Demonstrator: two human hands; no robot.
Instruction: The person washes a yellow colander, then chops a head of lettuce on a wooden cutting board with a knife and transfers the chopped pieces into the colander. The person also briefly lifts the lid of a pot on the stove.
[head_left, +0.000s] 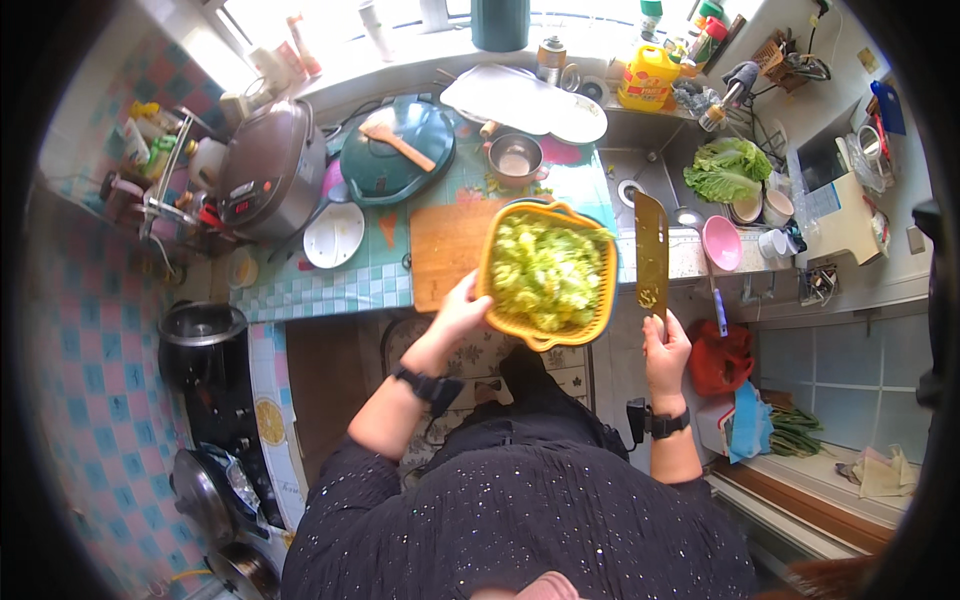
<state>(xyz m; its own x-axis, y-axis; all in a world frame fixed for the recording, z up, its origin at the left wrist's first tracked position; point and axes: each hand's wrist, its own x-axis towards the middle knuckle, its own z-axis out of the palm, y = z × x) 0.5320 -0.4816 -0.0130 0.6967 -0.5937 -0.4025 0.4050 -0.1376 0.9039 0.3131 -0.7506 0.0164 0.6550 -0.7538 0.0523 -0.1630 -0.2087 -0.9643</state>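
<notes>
My left hand (459, 306) grips the left rim of a yellow plastic basket (611, 300), which is full of chopped leafy greens (549, 274). The basket overlaps the right part of a wooden cutting board (446, 251) in view. My right hand (666, 346) holds a cleaver (652, 244) by its handle, blade pointing away from me. Bits of greens cling to the blade. The two hands are apart, and the cleaver is to the right of the basket, not touching it.
A steel sink (641, 161) lies beyond the cleaver, with leafy cabbage (726, 171) at its right. A pink bowl (722, 243) and a ladle (712, 281) sit on the right edge. Left stand a small pot (515, 157), a white dish (334, 235), a green lidded pan (409, 165) and a rice cooker (266, 165).
</notes>
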